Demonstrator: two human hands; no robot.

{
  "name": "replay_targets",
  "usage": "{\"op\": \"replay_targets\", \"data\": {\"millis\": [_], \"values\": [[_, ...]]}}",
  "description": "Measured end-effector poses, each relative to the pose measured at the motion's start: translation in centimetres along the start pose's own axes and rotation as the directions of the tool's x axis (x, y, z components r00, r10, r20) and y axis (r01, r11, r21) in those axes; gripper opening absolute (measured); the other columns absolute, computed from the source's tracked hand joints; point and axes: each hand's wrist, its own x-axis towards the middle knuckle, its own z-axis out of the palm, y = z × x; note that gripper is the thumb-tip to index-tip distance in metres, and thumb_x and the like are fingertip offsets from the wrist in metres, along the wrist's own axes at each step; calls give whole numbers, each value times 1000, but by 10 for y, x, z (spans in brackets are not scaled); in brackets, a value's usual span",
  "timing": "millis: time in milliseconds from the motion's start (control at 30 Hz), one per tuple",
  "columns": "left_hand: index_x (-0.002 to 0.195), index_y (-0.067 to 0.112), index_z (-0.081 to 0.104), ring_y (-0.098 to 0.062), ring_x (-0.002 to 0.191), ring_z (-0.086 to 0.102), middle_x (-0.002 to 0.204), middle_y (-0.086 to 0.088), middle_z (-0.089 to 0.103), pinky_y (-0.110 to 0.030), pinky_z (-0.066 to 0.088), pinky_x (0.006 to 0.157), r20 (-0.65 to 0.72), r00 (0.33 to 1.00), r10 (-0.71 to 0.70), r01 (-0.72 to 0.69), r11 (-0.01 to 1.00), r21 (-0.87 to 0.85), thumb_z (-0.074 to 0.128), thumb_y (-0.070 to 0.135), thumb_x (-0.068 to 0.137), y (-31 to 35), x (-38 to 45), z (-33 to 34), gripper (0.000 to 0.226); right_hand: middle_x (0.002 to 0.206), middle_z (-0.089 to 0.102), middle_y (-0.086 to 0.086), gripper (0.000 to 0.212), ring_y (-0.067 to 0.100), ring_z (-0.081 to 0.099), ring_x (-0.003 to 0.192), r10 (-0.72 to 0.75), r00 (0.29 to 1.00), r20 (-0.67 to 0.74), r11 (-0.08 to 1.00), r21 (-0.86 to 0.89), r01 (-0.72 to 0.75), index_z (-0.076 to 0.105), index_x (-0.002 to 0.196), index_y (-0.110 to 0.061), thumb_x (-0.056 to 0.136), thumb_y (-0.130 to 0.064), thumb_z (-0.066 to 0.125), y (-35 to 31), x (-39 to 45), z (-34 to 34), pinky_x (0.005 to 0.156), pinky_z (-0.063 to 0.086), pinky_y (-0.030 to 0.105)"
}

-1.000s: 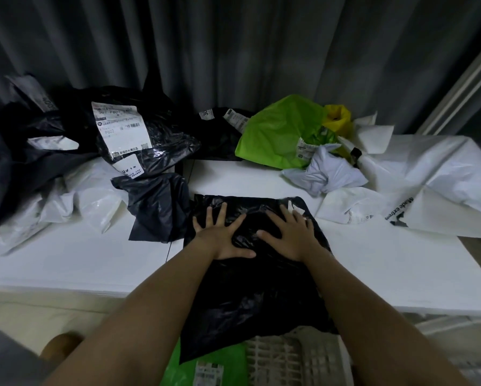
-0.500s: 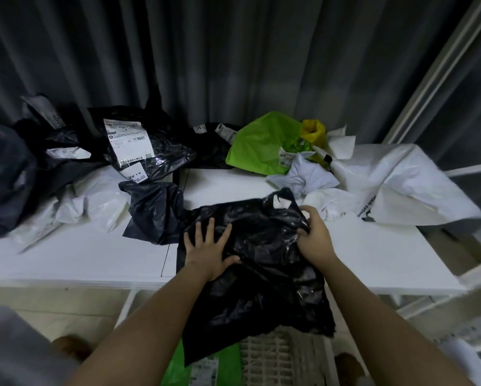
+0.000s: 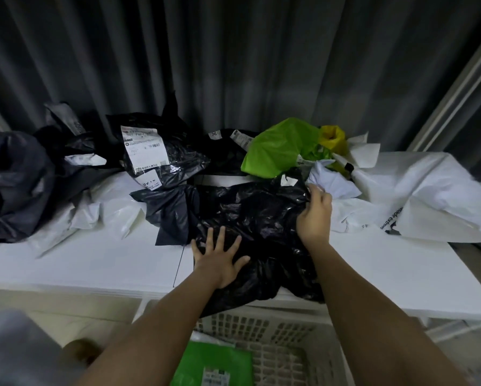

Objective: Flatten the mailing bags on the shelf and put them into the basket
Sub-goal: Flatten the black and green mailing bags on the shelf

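A crumpled black mailing bag (image 3: 256,218) lies on the white shelf (image 3: 94,263), its near edge hanging over the shelf front. My left hand (image 3: 220,257) presses flat on the bag's lower left part with fingers spread. My right hand (image 3: 314,215) grips the bag's right edge with curled fingers. Below the shelf front stands a white lattice basket (image 3: 289,346) with a green mailing bag (image 3: 214,366) lying inside it.
More bags crowd the back of the shelf: black ones with white labels (image 3: 161,154) at the left, a dark bag (image 3: 13,185) at far left, a green bag (image 3: 278,149), a yellow one (image 3: 332,136), and white bags (image 3: 417,196) at the right. Grey curtains hang behind.
My right hand went from pressing flat on the black bag to gripping its right edge and pulling it outward. The left hand slid lower left on the bag. The view tilted down toward the basket.
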Motion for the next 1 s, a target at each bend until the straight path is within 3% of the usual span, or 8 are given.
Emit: {"op": "replay_targets", "data": {"millis": [100,167,300,400,567,733,900,1000], "values": [[147,43,-17,-31,141,-31,154,-1,-32,-66,-10,108,11,1000,-13,13,1000,-7,10,68,92,-5,9,15,67,124,48,26,51,44,45,114,-209,977,50,952,-218,215,52,132,-6,83,-8,42,8,-8,13,102,34,49],[146,44,-19,-31,141,-31,153,0,-34,-66,-10,108,-18,1000,-10,10,1000,0,10,68,92,-6,15,19,66,135,48,19,51,43,41,123,-246,939,241,899,-305,313,55,131,-16,90,-38,36,8,-27,17,105,28,57],[145,45,-22,-29,141,-32,152,2,-36,-64,-8,111,-34,999,1,0,1000,28,11,69,92,-13,30,16,66,161,-4,-4,93,34,-12,146,-70,746,662,807,-401,432,16,150,-44,69,-84,-10,13,-75,17,112,-13,55],[146,44,-21,-26,141,-32,153,2,-35,-60,-9,112,-51,999,13,-11,1000,25,14,68,92,-22,36,11,68,155,-23,-7,95,36,-24,142,-49,719,693,730,-466,499,-3,149,-47,63,-85,-20,27,-88,17,108,-21,55],[148,39,-17,-29,143,-27,156,-6,-29,-58,-8,113,-171,985,21,4,990,141,17,54,100,-23,26,7,61,159,-18,-5,89,34,-23,143,6,689,724,758,-454,470,-11,142,-54,60,-89,-19,47,-90,16,112,-12,59],[151,37,-8,-31,142,-28,156,-5,-28,-61,-9,112,-84,996,0,-3,999,-33,18,48,102,-3,2,11,56,156,-27,-3,74,34,-31,140,175,544,821,802,-439,405,-6,146,-53,88,-67,37,23,-69,13,110,-18,57],[149,42,-14,-30,142,-29,155,0,-30,-64,-13,109,-84,996,11,-10,1000,7,8,68,92,3,-4,26,66,158,-24,-4,63,37,-21,143,42,720,692,811,-445,380,-9,146,-51,89,-69,7,23,-96,28,112,-12,60],[146,44,-19,-31,142,-28,156,0,-30,-65,-13,109,-152,988,32,-19,996,86,-6,74,80,-7,-2,38,74,156,-27,-5,71,37,-24,142,47,738,673,790,-478,385,-14,144,-52,80,-78,5,35,-105,34,110,-15,60]]}}
